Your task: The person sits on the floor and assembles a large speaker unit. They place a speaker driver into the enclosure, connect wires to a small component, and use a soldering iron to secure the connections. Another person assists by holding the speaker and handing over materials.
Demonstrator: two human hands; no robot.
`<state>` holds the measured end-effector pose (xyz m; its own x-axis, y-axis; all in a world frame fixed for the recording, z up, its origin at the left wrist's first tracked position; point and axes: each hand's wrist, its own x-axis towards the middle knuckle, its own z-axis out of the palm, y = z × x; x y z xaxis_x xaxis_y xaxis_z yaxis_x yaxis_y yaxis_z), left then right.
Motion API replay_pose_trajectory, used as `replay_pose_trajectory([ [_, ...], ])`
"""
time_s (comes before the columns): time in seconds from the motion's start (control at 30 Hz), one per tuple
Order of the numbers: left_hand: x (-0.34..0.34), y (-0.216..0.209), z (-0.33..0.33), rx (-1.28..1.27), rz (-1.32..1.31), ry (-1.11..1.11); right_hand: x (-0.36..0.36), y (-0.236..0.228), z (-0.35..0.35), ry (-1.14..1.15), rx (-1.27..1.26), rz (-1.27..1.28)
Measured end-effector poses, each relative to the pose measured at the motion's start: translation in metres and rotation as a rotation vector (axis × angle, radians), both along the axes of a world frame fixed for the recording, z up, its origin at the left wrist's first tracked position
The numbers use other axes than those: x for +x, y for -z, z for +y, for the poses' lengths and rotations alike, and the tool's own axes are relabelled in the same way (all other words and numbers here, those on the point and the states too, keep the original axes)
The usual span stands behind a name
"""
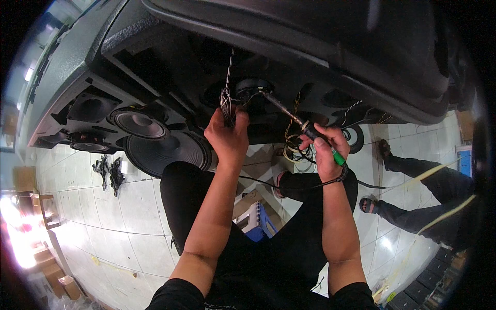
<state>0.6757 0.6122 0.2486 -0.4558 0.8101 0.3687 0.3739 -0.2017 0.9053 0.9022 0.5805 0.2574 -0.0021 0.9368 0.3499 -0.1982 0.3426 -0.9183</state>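
Note:
In my right hand (326, 150) is a soldering iron (338, 157) with a black and green handle, my fingers closed around it. Its long metal shaft slants up and left, and the tip is at or close to the edge of a round speaker driver (252, 85); whether they touch I cannot tell. My left hand (227, 137) is closed, pinching a bundle of thin wires (226, 101) beside that driver. From the bundle a twisted black and white wire (229, 67) runs up into the dark cabinet (170, 67).
Left of my arms, a large speaker cone (165, 152) and a smaller cone (139, 124) lean by the cabinet. Cable coils (297, 150) hang behind my right hand. Black cables (109, 173) lie on the tiled floor. A blue and white box (256, 219) stands between my legs. Another person's legs (429, 173) are at right.

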Motion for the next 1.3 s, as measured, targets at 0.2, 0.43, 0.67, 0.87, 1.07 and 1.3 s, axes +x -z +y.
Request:
replay_pose_trajectory([
  [0.2,0.0,-0.003,-0.001,-0.001,0.015,-0.004,-0.002,-0.005,-0.002,0.009,-0.013,0.054],
  [0.43,0.0,0.0,0.002,0.034,-0.051,0.011,-0.004,-0.006,-0.002,0.016,-0.004,0.07],
  [0.67,0.004,-0.016,-0.002,-0.033,-0.082,-0.017,-0.001,-0.003,-0.003,0.008,-0.028,0.02],
  [0.87,0.001,0.001,0.004,0.021,-0.131,-0.037,-0.006,-0.006,-0.002,0.023,-0.051,0.058],
  [1.07,0.002,0.001,0.003,0.015,-0.132,-0.022,-0.004,-0.005,-0.002,0.01,0.003,0.122],
  [1.3,0.001,-0.003,0.0,-0.002,-0.083,0.034,-0.005,-0.004,-0.003,0.021,-0.009,0.085],
])
